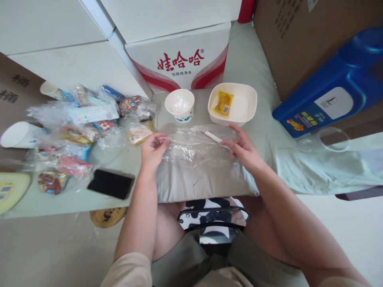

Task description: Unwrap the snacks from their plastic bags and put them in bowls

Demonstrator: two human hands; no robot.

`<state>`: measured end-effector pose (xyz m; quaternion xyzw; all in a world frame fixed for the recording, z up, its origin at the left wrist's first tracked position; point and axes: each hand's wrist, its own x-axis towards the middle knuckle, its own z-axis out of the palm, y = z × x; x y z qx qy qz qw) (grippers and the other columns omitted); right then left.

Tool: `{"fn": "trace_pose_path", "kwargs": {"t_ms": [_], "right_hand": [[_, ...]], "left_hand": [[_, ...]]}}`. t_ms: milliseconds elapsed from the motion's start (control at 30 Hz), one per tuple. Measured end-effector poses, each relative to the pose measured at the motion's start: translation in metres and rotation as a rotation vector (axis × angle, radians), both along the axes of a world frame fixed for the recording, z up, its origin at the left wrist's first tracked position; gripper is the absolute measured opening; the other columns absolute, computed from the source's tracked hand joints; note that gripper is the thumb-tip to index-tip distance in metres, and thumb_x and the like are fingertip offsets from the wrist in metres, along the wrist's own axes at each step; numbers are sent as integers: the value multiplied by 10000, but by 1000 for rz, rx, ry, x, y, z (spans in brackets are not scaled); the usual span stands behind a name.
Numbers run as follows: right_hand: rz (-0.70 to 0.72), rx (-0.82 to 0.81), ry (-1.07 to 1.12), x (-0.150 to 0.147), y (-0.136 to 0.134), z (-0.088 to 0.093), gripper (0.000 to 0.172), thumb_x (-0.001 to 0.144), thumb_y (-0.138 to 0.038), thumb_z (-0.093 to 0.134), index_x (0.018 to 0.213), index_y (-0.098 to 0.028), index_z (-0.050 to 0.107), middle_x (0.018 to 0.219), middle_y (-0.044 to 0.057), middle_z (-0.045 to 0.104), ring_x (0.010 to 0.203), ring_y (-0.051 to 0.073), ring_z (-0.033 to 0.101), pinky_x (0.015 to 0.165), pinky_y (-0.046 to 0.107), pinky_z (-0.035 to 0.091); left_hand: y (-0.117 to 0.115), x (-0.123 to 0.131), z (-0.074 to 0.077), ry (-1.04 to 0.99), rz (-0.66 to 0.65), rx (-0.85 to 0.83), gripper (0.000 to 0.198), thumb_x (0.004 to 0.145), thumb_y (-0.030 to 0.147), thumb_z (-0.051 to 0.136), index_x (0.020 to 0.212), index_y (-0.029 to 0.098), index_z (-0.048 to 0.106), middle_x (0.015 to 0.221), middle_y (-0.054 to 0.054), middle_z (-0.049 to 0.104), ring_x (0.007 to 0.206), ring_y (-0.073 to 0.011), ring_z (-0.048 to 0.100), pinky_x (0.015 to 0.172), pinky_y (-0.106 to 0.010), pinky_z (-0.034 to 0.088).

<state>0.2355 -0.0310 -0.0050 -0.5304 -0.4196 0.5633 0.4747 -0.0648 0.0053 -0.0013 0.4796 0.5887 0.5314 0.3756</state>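
A clear, crinkled plastic bag [191, 153] lies flat in front of me on the grey-green cloth. My left hand [154, 149] pinches its left edge. On the right, my right hand [241, 147] has its thumb and lower fingers closed around the end of a slim white stick [212, 136], with one finger stretched out. The stick points up and left over the bag; I cannot make out its exact kind. Behind the bag stand a white paper cup [179, 105] with a blue print and a cream rectangular bowl [247, 105] holding a small yellow packet [223, 103].
Several wrapped snacks [74, 167] and clear wrappers heap up on the left, near a paper cup [19, 134] on its side and a black phone [111, 183]. A blue bottle [335, 87] leans at right beside a clear round lid [333, 139]. A white-and-red carton [182, 59] stands behind.
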Motion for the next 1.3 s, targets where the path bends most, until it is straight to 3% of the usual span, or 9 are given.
{"fn": "trace_pose_path", "kwargs": {"t_ms": [133,400,567,633,733,933,1067,1200,1300], "right_hand": [[10,0,-67,1,2,2,329,770,-392,689,1047,-217,715,874,28,764,506,87,501,514,258,446],[-120,361,-674,7,3,-10,198,813,-363,663,861,-205,771,849,54,610,740,183,576,727,368,519],[-108,607,-685,10,-2,-2,138,842,-298,580,775,-223,675,974,88,690,1121,297,655,1041,505,466],[-10,563,-596,11,-5,1,134,846,-278,547,737,-230,610,809,44,692,1063,284,695,1042,494,462],[30,339,-493,9,-9,4,102,853,-295,561,776,-231,580,647,-4,639,764,211,697,780,359,518],[269,-154,83,14,-11,15,372,830,-569,657,983,-265,507,477,-117,444,344,116,393,399,246,337],[462,-190,271,27,-5,14,621,801,-785,564,1103,-242,546,635,-17,630,450,156,536,414,265,379],[276,-58,274,15,-3,1,492,817,-622,684,1103,-228,614,903,27,669,847,159,678,720,272,554],[471,-116,256,-14,-11,-4,569,811,-486,738,1290,-251,541,1109,52,685,967,172,690,822,320,576]], "left_hand": [[3,-5,0,4,23,18,214,634,250,815,831,206,745,749,5,708,718,-137,644,716,-243,508],[9,-20,-10,311,82,82,132,681,300,795,716,181,749,839,-29,615,806,-161,601,680,-264,477],[4,-18,-5,54,-37,128,231,607,330,845,602,195,658,1028,-62,709,1058,-233,668,929,-340,519],[2,-16,-2,-100,-102,74,301,620,385,851,607,199,615,887,-42,732,905,-220,710,871,-356,550],[0,-11,-1,-182,-118,15,401,666,516,847,673,211,586,640,13,657,578,-156,641,614,-287,538],[2,-4,0,-24,-86,-120,369,823,533,755,803,241,530,474,92,503,319,-93,416,344,-207,278],[-2,-1,9,-36,-155,-312,304,847,473,710,784,238,528,427,110,386,293,-75,270,313,-198,150],[-7,13,14,-38,-402,-567,296,774,428,760,779,213,556,458,107,380,331,-57,259,330,-180,146],[-6,28,13,23,-550,-623,282,777,418,761,788,199,584,446,101,393,342,-56,290,348,-176,167]]}}
